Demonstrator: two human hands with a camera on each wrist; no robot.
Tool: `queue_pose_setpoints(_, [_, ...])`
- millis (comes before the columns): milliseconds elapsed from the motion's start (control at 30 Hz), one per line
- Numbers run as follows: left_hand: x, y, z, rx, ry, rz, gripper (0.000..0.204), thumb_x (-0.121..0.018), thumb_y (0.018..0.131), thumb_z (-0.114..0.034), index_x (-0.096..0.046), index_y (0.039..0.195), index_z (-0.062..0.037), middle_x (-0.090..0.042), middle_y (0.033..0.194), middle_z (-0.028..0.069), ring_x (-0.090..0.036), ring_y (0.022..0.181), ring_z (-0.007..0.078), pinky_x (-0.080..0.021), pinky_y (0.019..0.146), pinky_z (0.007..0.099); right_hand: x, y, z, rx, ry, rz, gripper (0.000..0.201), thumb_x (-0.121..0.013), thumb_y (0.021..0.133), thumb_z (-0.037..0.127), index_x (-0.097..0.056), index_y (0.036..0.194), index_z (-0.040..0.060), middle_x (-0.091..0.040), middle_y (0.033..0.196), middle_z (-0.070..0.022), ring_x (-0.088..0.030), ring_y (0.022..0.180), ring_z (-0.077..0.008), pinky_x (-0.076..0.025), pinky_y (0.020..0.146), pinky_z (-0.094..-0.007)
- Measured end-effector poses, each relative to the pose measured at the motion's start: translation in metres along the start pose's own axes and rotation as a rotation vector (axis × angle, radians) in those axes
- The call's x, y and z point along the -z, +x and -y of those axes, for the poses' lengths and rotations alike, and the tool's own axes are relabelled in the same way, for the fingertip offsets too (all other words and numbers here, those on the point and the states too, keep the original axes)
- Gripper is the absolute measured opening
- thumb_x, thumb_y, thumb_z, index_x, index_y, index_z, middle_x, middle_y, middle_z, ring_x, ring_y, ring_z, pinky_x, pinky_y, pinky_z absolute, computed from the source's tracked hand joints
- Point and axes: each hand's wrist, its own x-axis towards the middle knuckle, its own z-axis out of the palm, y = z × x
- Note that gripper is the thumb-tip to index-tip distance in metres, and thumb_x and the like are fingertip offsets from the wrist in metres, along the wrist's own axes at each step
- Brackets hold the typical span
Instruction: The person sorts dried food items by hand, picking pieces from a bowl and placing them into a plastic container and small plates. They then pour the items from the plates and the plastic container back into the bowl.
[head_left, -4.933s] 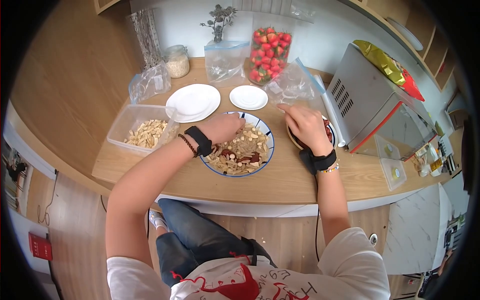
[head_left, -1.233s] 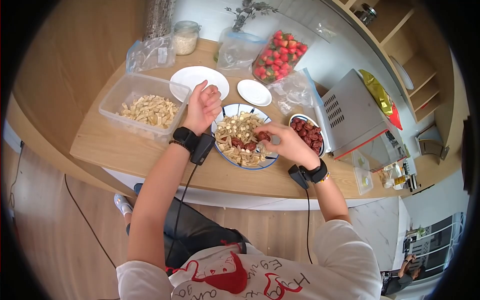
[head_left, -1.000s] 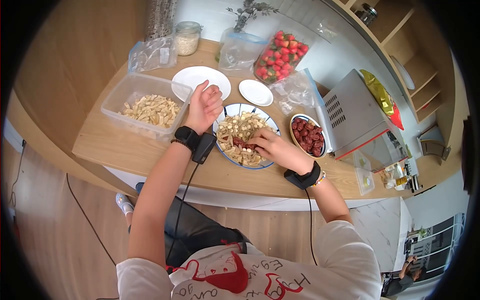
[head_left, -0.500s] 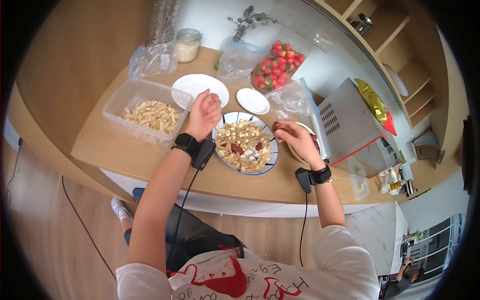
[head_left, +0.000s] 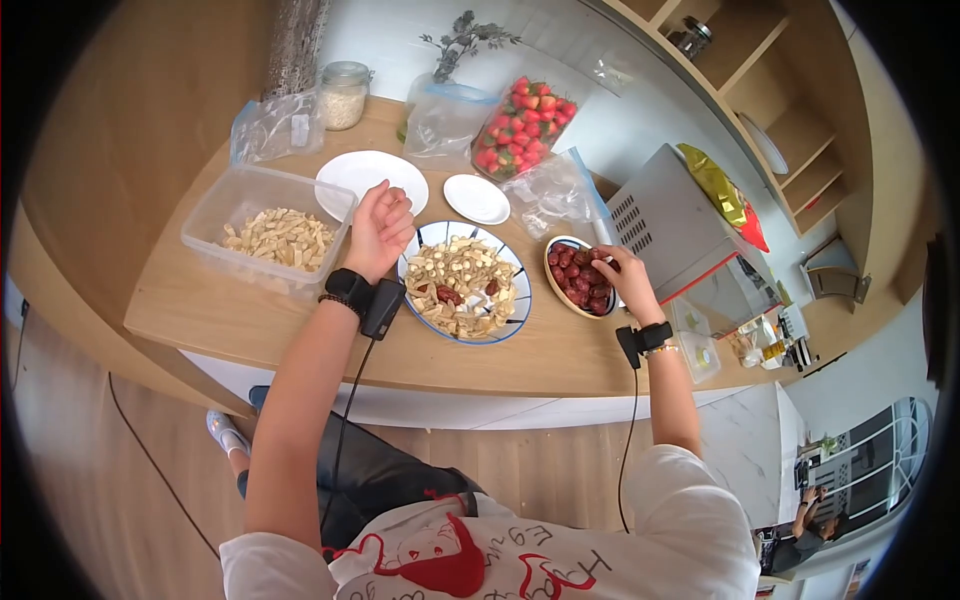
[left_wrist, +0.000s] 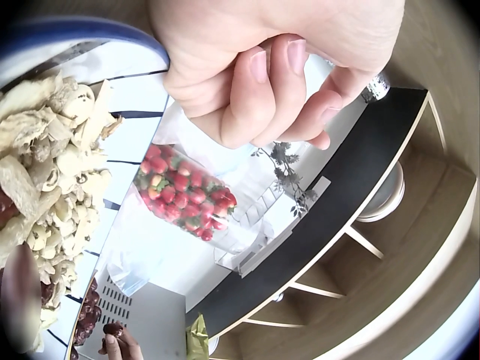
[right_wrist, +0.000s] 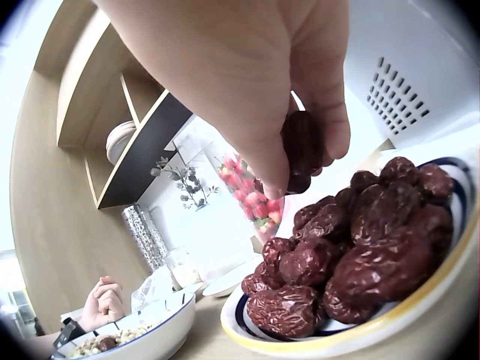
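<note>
My right hand point(head_left: 629, 278) pinches a dark red date point(right_wrist: 302, 146) between thumb and fingers, just above the heap in the small yellow-rimmed bowl point(right_wrist: 300, 348). Wrinkled red dates point(right_wrist: 381, 270) fill that bowl. To its left stands a wide blue-rimmed bowl point(head_left: 518, 318) of pale dried slices and small whitish pieces point(head_left: 455, 272), with a few dates among them. At that bowl's left edge my left hand point(head_left: 380, 232) hovers palm up, fingers loosely curled around nothing. In the left wrist view its fingers show beside the bowl's rim.
A clear plastic box point(head_left: 213, 204) of dried slices stands at the left. Behind are a large white plate point(head_left: 340, 178), a small one point(head_left: 476, 199), plastic bags, a jar point(head_left: 343, 97) and a strawberry container point(head_left: 524, 132). A grey oven point(head_left: 655, 215) stands right.
My right hand put a date into the wide bowl, went back right, holding a date half a second ago, and is now over the date bowl. My left hand has left the mix and stays beside it.
</note>
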Motion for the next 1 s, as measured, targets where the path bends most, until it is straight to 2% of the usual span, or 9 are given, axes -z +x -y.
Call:
queue_pose_setpoints(67, [-0.001, 0.0, 0.001, 0.0, -0.001, 0.005, 0.026, -0.047, 0.093, -0.03, -0.051, 0.08, -0.0076, -0.03, 0.053, -0.005, -0.023, 0.038, 0.0052, -0.019, 0.038, 0.0202, -0.005, 0.004, 0.002, 0.013, -0.045, -0.024, 0.025, -0.064, 0.082, 0.016, -0.062, 0.103, 0.0028, -0.062, 0.095, -0.0155, -0.06, 0.086, -0.0333, -0.048, 0.076, -0.0367])
queue_pose_setpoints(100, [-0.002, -0.001, 0.001, 0.0, 0.001, 0.0, 0.026, -0.046, 0.093, -0.029, -0.051, 0.079, -0.0078, -0.03, 0.053, -0.005, -0.023, 0.038, 0.0051, -0.019, 0.038, 0.0202, -0.007, 0.005, 0.001, 0.026, -0.071, 0.027, 0.026, -0.063, 0.083, 0.019, -0.062, 0.104, 0.0039, -0.061, 0.097, -0.0158, -0.058, 0.089, -0.0353, -0.047, 0.078, -0.0384])
queue_pose_setpoints(233, [0.0, 0.0, 0.0, 0.005, 0.007, 0.009, 0.026, -0.046, 0.094, -0.028, -0.051, 0.077, -0.0085, -0.03, 0.053, -0.0051, -0.023, 0.038, 0.0049, -0.02, 0.038, 0.02, -0.022, 0.004, -0.012, 0.056, -0.143, 0.065, 0.029, -0.062, 0.085, 0.02, -0.06, 0.109, 0.0044, -0.057, 0.099, -0.0158, -0.057, 0.09, -0.0346, -0.047, 0.079, -0.0381])
queue_pose_setpoints(333, [-0.002, 0.0, 0.001, -0.005, 0.027, 0.004, 0.027, -0.046, 0.094, -0.027, -0.051, 0.075, -0.0088, -0.03, 0.053, -0.0052, -0.023, 0.038, 0.0049, -0.02, 0.039, 0.02, -0.027, 0.0, -0.012, 0.144, -0.14, 0.034, 0.031, -0.061, 0.086, 0.021, -0.059, 0.111, 0.0047, -0.056, 0.104, -0.0156, -0.056, 0.095, -0.0334, -0.046, 0.082, -0.0381])
queue_pose_setpoints(367, [-0.001, 0.0, 0.002, -0.004, 0.026, 0.005, 0.027, -0.046, 0.094, -0.028, -0.051, 0.075, -0.0086, -0.031, 0.054, -0.005, -0.023, 0.038, 0.005, -0.02, 0.039, 0.0201, -0.033, -0.002, -0.014, 0.135, -0.16, 0.042, 0.033, -0.06, 0.087, 0.022, -0.057, 0.115, 0.0059, -0.054, 0.109, -0.0152, -0.051, 0.102, -0.0337, -0.043, 0.089, -0.0397])
queue_pose_setpoints(467, [0.002, 0.002, 0.001, -0.002, 0.028, 0.013, 0.026, -0.048, 0.093, -0.029, -0.052, 0.077, -0.0081, -0.032, 0.054, -0.0047, -0.023, 0.039, 0.0052, -0.02, 0.039, 0.0203, -0.041, -0.009, -0.02, 0.096, -0.192, 0.001, 0.034, -0.059, 0.087, 0.022, -0.056, 0.117, 0.0074, -0.053, 0.112, -0.0147, -0.047, 0.106, -0.0341, -0.039, 0.094, -0.0404])
queue_pose_setpoints(567, [0.002, 0.001, 0.001, -0.005, 0.033, 0.004, 0.026, -0.047, 0.093, -0.028, -0.051, 0.076, -0.0081, -0.031, 0.054, -0.0048, -0.023, 0.039, 0.005, -0.02, 0.039, 0.0201, -0.045, -0.01, -0.021, 0.127, -0.104, -0.104, 0.032, -0.058, 0.088, 0.023, -0.057, 0.116, 0.0083, -0.053, 0.113, -0.0137, -0.046, 0.106, -0.033, -0.038, 0.094, -0.0396])
queue_pose_setpoints(633, [-0.003, 0.0, 0.001, -0.012, 0.039, -0.033, 0.027, -0.045, 0.094, -0.026, -0.049, 0.075, -0.0085, -0.029, 0.053, -0.0051, -0.022, 0.038, 0.0048, -0.02, 0.038, 0.0199, -0.044, -0.011, -0.023, 0.131, -0.125, -0.102, 0.03, -0.057, 0.089, 0.023, -0.057, 0.116, 0.0089, -0.053, 0.114, -0.0132, -0.046, 0.105, -0.0315, -0.037, 0.093, -0.0384])
queue_pose_setpoints(1000, [-0.002, 0.0, 0.001, -0.009, 0.027, 0.012, 0.027, -0.045, 0.094, -0.026, -0.05, 0.075, -0.008, -0.03, 0.054, -0.0048, -0.023, 0.039, 0.0049, -0.02, 0.038, 0.0197, -0.051, -0.014, -0.025, 0.088, -0.031, -0.146, 0.03, -0.042, 0.096, 0.026, -0.058, 0.115, 0.0083, -0.051, 0.116, -0.0138, -0.045, 0.108, -0.0305, -0.032, 0.097, -0.0382])
